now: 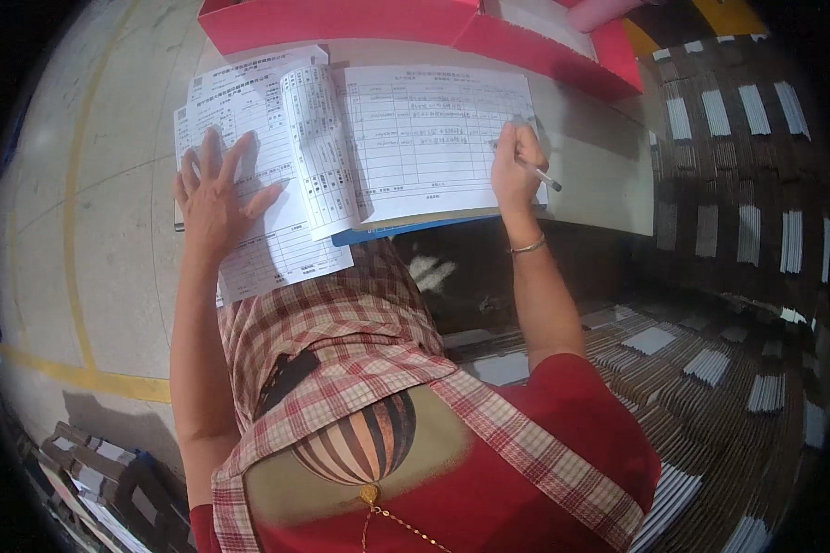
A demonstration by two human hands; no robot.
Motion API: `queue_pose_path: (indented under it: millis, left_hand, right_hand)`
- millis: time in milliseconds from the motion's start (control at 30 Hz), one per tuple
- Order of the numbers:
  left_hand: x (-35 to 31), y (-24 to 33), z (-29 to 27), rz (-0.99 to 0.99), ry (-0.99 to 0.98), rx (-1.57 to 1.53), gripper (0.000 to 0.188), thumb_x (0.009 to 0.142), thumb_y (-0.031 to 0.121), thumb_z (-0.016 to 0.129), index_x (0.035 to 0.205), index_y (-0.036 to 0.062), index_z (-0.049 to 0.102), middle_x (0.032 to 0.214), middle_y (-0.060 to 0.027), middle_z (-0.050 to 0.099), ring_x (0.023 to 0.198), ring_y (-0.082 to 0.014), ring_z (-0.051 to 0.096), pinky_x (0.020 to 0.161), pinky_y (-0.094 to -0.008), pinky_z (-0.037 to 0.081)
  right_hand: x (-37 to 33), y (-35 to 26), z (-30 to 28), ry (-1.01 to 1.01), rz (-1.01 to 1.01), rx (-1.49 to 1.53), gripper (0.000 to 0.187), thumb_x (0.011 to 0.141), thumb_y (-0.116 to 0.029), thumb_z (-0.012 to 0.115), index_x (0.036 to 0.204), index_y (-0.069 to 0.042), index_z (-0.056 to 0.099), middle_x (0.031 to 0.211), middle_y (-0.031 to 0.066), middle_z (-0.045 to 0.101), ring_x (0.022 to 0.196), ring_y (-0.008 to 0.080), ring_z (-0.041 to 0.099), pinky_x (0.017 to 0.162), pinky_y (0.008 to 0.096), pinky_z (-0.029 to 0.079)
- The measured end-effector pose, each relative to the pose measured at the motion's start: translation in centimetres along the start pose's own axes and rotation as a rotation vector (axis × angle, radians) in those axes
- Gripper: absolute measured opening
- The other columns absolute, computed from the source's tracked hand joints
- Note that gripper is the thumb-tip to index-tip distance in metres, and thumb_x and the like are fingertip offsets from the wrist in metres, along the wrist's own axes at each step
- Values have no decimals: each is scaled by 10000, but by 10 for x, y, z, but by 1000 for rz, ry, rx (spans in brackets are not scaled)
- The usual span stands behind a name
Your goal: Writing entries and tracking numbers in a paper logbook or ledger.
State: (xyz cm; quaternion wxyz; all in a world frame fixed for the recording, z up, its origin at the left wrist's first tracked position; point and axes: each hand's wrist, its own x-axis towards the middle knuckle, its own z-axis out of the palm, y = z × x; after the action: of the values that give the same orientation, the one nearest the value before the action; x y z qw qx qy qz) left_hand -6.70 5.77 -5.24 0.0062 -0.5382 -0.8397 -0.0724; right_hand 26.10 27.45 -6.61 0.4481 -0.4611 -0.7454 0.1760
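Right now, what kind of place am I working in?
Probably a warehouse or packing floor. Stacked bundles of flat cardboard fill the right side, a yellow line marks the concrete floor, and your right hand holds a pen over a printed form.

A warehouse: concrete floor with yellow line, stacked flat cardboard.
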Motion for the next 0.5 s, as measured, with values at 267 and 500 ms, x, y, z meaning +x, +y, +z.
queue_pose_path:
  millis: [267, 500]
  left_hand:
    - [1, -1, 1, 15, 6, -3, 779, 740, 666, 674, 1409, 332, 456, 1570, -123, 281, 1413, -499, 218, 1144, -597, 141]
    - [1, -1, 1, 20, 18, -5, 776, 736, 668, 677, 1400, 328, 464, 1569, -123, 283, 1409, -499, 227, 1139, -602, 148]
  right_hand:
    - [1, 4, -1, -21, 9, -60, 293, 940, -151, 584, 709, -29, 450, 594, 148, 486, 510, 276, 501, 507, 379, 403]
    - [0, 1, 0, -11, 53, -37, 278, 948, -162, 577, 727, -29, 472, 616, 151, 515, 528, 280, 517, 519, 385, 416]
